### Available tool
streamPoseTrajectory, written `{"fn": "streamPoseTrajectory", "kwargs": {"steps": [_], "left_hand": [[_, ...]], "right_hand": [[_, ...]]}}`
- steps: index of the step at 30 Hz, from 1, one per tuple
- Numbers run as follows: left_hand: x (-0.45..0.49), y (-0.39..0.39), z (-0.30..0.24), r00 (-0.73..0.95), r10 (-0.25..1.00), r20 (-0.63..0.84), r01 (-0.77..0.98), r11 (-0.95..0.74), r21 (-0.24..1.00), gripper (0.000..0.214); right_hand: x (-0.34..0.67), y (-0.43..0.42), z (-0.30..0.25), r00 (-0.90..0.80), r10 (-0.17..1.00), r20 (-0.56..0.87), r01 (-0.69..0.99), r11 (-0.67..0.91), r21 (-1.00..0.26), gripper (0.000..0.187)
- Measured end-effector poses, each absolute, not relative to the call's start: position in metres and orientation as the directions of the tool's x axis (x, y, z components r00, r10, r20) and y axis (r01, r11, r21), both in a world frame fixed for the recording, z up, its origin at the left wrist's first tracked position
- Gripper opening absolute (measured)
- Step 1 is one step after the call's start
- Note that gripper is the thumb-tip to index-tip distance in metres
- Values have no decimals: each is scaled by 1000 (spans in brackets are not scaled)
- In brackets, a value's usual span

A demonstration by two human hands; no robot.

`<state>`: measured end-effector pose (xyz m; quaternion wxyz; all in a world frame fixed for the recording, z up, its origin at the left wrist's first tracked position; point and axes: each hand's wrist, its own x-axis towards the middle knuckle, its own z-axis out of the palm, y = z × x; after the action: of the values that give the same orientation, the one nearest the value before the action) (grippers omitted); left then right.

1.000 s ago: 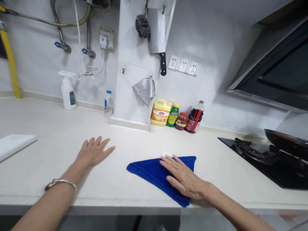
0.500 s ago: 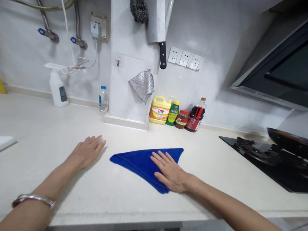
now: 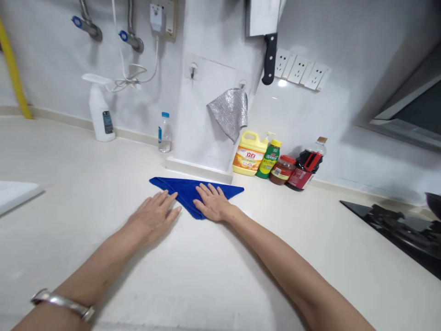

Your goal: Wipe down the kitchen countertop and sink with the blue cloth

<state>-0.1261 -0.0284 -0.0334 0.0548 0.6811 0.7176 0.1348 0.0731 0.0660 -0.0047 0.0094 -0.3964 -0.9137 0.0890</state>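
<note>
A blue cleaning cloth [image 3: 186, 187], folded into a rough triangle, lies on the white countertop [image 3: 206, 271] close to the base of the wall pillar. My right hand [image 3: 212, 202] rests flat on it, palm down with fingers spread, and grips nothing. Just left of the cloth, my left hand [image 3: 155, 216] lies palm down on the counter with its fingers stretched out. Its fingertips reach the cloth's lower left edge; whether they touch it I cannot tell. A silver bangle [image 3: 62, 303] circles the left wrist.
Along the wall stand a white spray bottle [image 3: 99, 112], a water bottle [image 3: 165, 133], a yellow detergent jug [image 3: 250, 156], a green bottle [image 3: 269, 161], a red-lidded jar [image 3: 282, 171] and a dark sauce bottle [image 3: 305, 168]. A cleaver [image 3: 270, 57] hangs above. The stove [image 3: 396, 230] is at right.
My right hand has slid the cloth away from me, toward the pillar's base. My left hand has come closer to the cloth. The view has turned slightly left.
</note>
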Motion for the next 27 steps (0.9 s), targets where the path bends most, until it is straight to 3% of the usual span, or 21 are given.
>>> {"fn": "streamPoseTrajectory", "kwargs": {"steps": [8, 11, 18, 21, 27], "left_hand": [[-123, -35, -31, -66, 994, 85, 950, 36, 311, 75], [-125, -34, -26, -114, 979, 168, 943, 54, 327, 75], [-136, -29, -16, -218, 862, 457, 921, 27, 389, 74], [-135, -37, -8, -250, 837, 486, 900, 16, 435, 73], [-133, -59, 3, -374, 806, 459, 815, 49, 577, 67]], "right_hand": [[-1, 91, -6, -573, 818, -41, 812, 561, -157, 78], [-7, 87, -7, -573, 820, -19, 811, 563, -162, 77], [13, 33, -8, -802, 598, 15, 584, 789, -190, 78], [31, 12, -8, -855, 518, 24, 505, 843, -187, 77], [99, -32, -9, -869, 492, 40, 474, 854, -214, 74]]}}
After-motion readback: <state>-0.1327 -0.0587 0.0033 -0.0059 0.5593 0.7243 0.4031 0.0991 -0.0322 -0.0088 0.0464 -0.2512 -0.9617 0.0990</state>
